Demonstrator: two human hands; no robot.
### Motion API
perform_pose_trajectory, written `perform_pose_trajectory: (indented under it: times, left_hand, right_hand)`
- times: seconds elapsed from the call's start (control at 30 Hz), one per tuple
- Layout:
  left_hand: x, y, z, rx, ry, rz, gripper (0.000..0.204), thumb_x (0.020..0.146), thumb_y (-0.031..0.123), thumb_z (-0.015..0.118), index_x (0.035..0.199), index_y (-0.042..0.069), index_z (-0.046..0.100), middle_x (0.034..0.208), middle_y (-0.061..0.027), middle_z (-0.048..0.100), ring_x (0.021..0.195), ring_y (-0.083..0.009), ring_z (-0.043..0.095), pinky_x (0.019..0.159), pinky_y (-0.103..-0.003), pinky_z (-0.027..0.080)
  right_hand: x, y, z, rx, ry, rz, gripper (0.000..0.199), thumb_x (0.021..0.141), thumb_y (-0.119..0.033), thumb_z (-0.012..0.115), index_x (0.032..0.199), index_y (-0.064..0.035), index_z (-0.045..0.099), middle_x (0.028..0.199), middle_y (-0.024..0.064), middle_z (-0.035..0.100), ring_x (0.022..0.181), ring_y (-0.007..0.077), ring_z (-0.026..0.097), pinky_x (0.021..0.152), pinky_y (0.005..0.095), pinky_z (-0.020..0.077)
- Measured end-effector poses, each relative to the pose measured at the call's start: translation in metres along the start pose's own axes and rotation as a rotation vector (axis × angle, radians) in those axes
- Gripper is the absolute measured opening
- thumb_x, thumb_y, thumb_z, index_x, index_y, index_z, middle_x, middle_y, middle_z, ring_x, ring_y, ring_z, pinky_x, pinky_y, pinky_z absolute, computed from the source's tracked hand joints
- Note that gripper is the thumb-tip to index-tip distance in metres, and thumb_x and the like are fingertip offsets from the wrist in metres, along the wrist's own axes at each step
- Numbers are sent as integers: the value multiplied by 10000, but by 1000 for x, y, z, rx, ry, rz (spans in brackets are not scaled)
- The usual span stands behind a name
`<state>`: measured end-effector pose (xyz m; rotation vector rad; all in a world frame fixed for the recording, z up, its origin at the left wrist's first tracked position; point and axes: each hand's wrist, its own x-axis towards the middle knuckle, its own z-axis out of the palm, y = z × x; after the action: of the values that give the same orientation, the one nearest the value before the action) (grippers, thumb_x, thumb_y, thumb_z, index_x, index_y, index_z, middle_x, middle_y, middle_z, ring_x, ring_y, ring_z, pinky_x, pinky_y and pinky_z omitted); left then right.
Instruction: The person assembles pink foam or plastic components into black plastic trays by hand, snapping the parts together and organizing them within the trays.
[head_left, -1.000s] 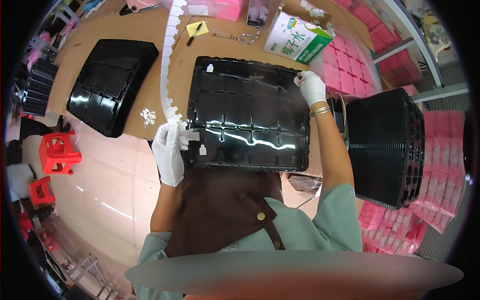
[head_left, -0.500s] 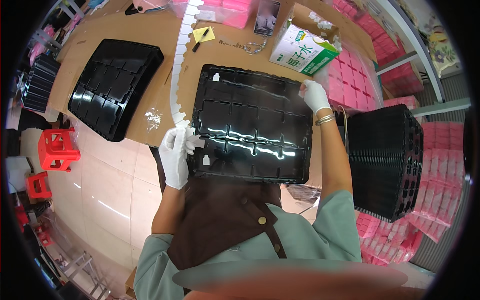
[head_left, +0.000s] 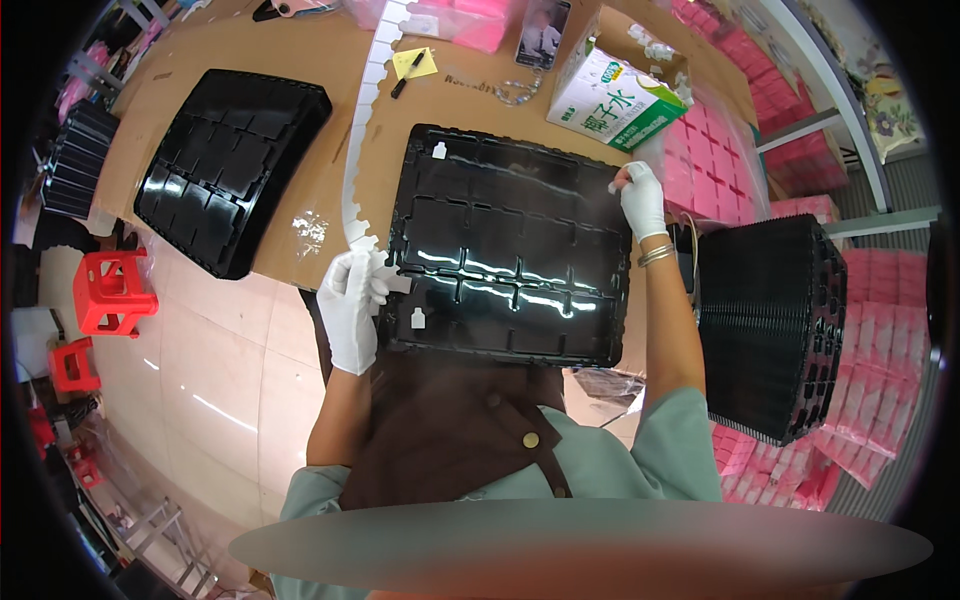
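A black plastic tray (head_left: 500, 225) with raised dividing lines lies on the table before me. Two small white bottle-shaped stickers (head_left: 439, 151) sit near its left edge. My left hand (head_left: 352, 305), in a white glove, is closed at the tray's left edge on the end of a long white scalloped sticker strip (head_left: 366, 130) that runs away up the table. A white piece (head_left: 398, 284) pokes out beside its fingers over the tray. At the tray's far right corner, my right hand (head_left: 640, 197), gloved with bare fingertips, is pinched; what it holds is too small to make out.
Another black tray (head_left: 235, 165) lies on the left. Behind are a pen (head_left: 408, 75) on a yellow note, a bead bracelet (head_left: 517, 92), a phone (head_left: 543, 35) and an open carton (head_left: 620, 90). Stacked black trays (head_left: 765, 325) and pink packs (head_left: 700, 155) stand right; red stools (head_left: 115, 290) left.
My right hand has shifted slightly right and down at the tray's far right corner. My left hand keeps its hold at the left edge. The view has moved a little.
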<state>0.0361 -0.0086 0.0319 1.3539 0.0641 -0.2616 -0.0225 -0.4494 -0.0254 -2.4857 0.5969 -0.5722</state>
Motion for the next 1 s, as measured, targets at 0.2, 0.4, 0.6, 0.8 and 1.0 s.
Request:
perform_pose_trajectory:
  times: [0.2, 0.4, 0.6, 0.8, 1.0]
  left_hand:
    - [-1, 8, -2, 1, 4, 51, 239, 955, 264, 582, 955, 28, 621, 694, 7, 585, 585, -25, 509, 542, -161, 374]
    - [-3, 7, 1, -3, 52, 56, 204, 963, 224, 567, 962, 29, 626, 706, 12, 588, 578, -16, 491, 531, -158, 359]
    - [-3, 3, -1, 21, -33, 15, 200, 964, 213, 563, 987, 26, 632, 716, 19, 587, 589, -14, 488, 538, -159, 362]
    - [4, 7, -4, 68, 14, 36, 186, 954, 195, 576, 991, 24, 638, 753, 22, 600, 585, -11, 482, 531, -159, 358]
    - [-2, 13, 0, 9, -33, 1, 177, 945, 189, 594, 988, 22, 636, 828, 14, 634, 607, -6, 502, 545, -158, 385]
  right_hand:
    - [5, -18, 3, -347, -64, 31, 58, 747, -9, 619, 722, -51, 587, 841, 157, 607, 779, 347, 626, 691, 422, 510]
    - [5, -17, 8, -369, -60, 46, 40, 768, -18, 603, 760, -49, 580, 796, 156, 607, 748, 351, 632, 691, 407, 501]
    - [-8, 4, -23, 122, -184, -32, 94, 709, 81, 592, 739, 1, 552, 794, 125, 574, 750, 283, 610, 687, 354, 503]
    - [-8, -60, -7, 309, 55, 104, 80, 820, 21, 547, 745, -3, 533, 666, 79, 595, 645, 154, 604, 642, 293, 509]
    - [14, -182, 95, 228, -294, -198, 93, 797, -4, 546, 855, -12, 618, 768, 158, 647, 737, 303, 650, 683, 374, 511]
